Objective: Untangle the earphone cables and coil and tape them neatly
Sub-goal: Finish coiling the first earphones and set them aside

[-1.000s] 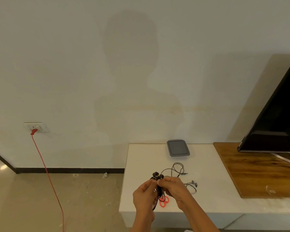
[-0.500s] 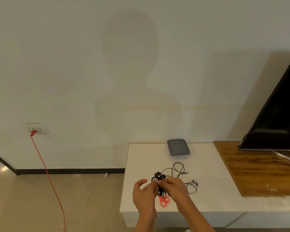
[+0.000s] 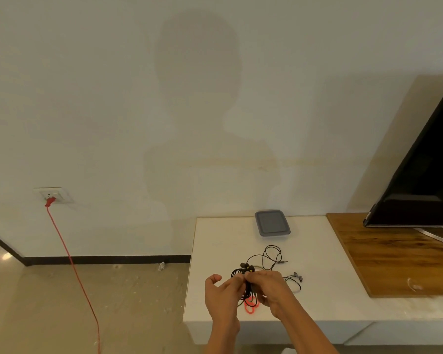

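Left hand (image 3: 223, 296) has raised its thumb; right hand (image 3: 269, 290) pinches earphone cables (image 3: 248, 290).

— What sort of place is this?

— A home, a living room by the look of it. A large flat-screen television (image 3: 425, 180) stands on its metal foot on a wooden top (image 3: 384, 256) at the right.

— What else shows it?

— A low white ledge (image 3: 220, 251) runs along a plain pale wall (image 3: 113, 98), with a grey lidded container (image 3: 272, 223) on it. Low on the wall is a socket (image 3: 53, 195) with a red cable (image 3: 69, 256) plugged in. The cable trails over a polished floor (image 3: 36, 315) edged by dark skirting (image 3: 108, 259).
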A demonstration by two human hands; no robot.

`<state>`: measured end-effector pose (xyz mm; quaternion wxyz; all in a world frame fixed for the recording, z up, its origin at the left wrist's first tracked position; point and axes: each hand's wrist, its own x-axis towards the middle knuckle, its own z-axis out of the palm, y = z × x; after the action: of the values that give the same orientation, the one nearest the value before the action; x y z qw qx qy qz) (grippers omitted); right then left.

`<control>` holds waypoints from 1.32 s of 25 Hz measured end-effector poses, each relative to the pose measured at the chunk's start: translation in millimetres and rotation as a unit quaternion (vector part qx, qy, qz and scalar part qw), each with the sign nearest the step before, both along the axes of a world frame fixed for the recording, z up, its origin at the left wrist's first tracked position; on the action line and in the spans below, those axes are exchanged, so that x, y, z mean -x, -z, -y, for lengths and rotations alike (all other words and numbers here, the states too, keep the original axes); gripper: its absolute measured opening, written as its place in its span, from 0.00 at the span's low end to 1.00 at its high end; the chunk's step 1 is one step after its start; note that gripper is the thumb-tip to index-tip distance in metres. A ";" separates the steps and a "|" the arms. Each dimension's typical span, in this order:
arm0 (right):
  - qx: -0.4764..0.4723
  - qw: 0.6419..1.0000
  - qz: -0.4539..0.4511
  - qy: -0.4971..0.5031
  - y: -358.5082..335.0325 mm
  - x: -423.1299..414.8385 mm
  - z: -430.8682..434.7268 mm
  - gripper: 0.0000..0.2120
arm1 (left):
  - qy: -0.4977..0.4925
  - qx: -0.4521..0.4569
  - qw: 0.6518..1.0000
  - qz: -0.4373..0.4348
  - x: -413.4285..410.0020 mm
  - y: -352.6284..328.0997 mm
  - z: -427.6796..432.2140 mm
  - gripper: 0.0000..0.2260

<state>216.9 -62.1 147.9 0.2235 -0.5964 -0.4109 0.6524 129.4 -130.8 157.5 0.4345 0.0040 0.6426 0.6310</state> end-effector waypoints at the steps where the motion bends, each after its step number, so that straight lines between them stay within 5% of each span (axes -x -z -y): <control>1: -0.030 0.999 0.021 -0.009 1.4 0.5 -0.2 0.11 | -0.003 -0.003 1.000 0.008 -0.8 -0.4 -0.7 0.20; 6: -0.092 0.990 0.100 -0.022 4.1 2.3 -1.6 0.16 | 0.007 0.040 0.999 0.003 -4.2 -1.1 -2.6 0.22; 10: -0.114 0.984 0.138 0.000 4.3 6.1 -1.2 0.10 | 0.015 0.043 0.999 0.005 -7.8 -0.9 -2.8 0.21; 12: -0.183 0.977 0.110 0.004 4.4 6.1 5.8 0.04 | -0.001 0.019 0.999 0.033 -7.1 -1.5 -4.3 0.16; 16: -0.271 0.954 0.121 -0.035 8.6 4.4 11.9 0.09 | -0.020 -0.029 0.997 0.070 -10.3 -9.6 -2.0 0.05; 33: -0.386 0.898 0.139 -0.158 -1.1 4.6 14.1 0.15 | 0.069 -0.005 0.989 -0.127 -3.7 0.4 1.3 0.05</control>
<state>212.3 -76.2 149.0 0.2703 -0.4749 -0.7462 0.3802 133.1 -132.2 157.2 0.3914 0.1305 0.6880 0.5970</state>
